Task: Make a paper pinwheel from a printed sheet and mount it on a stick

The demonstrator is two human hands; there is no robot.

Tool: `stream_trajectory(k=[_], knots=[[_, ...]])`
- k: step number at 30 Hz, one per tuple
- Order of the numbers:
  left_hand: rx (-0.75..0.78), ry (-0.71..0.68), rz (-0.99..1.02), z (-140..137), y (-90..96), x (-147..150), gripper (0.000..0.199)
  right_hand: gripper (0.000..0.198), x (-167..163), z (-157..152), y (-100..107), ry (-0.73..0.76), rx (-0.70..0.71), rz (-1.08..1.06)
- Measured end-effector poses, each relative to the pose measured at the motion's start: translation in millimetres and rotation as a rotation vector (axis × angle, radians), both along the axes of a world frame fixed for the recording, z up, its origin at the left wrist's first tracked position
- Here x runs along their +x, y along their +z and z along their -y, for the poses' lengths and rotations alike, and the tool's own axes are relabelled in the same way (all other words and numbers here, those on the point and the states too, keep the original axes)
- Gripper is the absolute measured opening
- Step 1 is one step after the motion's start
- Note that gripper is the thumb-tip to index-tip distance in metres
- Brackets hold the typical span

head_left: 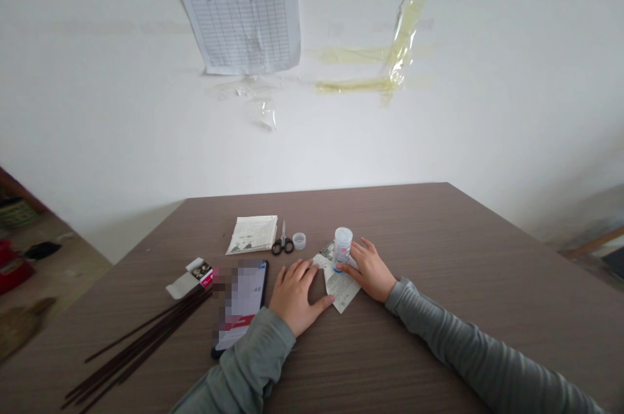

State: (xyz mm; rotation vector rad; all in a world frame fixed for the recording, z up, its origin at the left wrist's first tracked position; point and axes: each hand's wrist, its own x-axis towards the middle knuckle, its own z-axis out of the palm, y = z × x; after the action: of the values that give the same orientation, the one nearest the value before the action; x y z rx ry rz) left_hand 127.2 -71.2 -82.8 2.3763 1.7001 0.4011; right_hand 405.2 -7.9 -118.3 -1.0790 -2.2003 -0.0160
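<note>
A small clear plastic bottle (342, 246) with a printed label and a blue band at its base stands upright on a folded piece of printed paper (342, 292). My right hand (374, 272) holds the bottle low down from the right, its thumb across the base and its fingers behind. Flat on the table to the left, my left hand (296, 297) has its fingers spread, with thumb and fingertips at the paper's left edge. Beyond my left hand are black-handled scissors (283, 244) and a small whitish cap (299, 241).
Folded newspaper (253, 234) lies at the back left of the brown table (390, 212). A phone (244, 303) is beside my left forearm. Further left are an opened small box (190, 279) and several thin dark sticks (141, 342). A white wall borders the table's far edge.
</note>
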Motion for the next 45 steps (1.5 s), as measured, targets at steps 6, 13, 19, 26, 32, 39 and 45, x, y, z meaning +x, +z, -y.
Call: stream_trajectory(k=[6,13,19,26,32,39,45], knots=[[0.003,0.004,0.011,0.9,2.9,1.9,0.07,0.01,0.4,1.4,1.3,-0.013,-0.004,-0.018],[0.0,-0.005,0.033,1.1,4.3,0.8,0.069,0.008,-1.9,3.6,3.7,-0.02,-0.077,-0.022],[-0.021,0.0,0.03,2.4,7.2,2.6,0.071,0.008,1.3,1.5,0.4,0.005,-0.053,-0.049],[-0.03,-0.006,0.001,2.6,7.7,2.4,0.072,0.013,2.6,0.4,-2.4,0.01,-0.066,-0.058],[-0.024,-0.012,0.016,2.1,6.5,1.9,0.071,0.011,3.8,-1.3,-7.1,0.013,-0.117,-0.131],[0.02,-0.008,0.027,1.9,0.4,1.0,0.068,0.032,5.0,-8.0,-9.4,-0.004,-0.216,-0.509],[0.015,-0.001,0.027,1.8,1.9,1.8,0.069,0.076,9.9,-14.1,-10.3,-0.058,-0.227,-0.742]])
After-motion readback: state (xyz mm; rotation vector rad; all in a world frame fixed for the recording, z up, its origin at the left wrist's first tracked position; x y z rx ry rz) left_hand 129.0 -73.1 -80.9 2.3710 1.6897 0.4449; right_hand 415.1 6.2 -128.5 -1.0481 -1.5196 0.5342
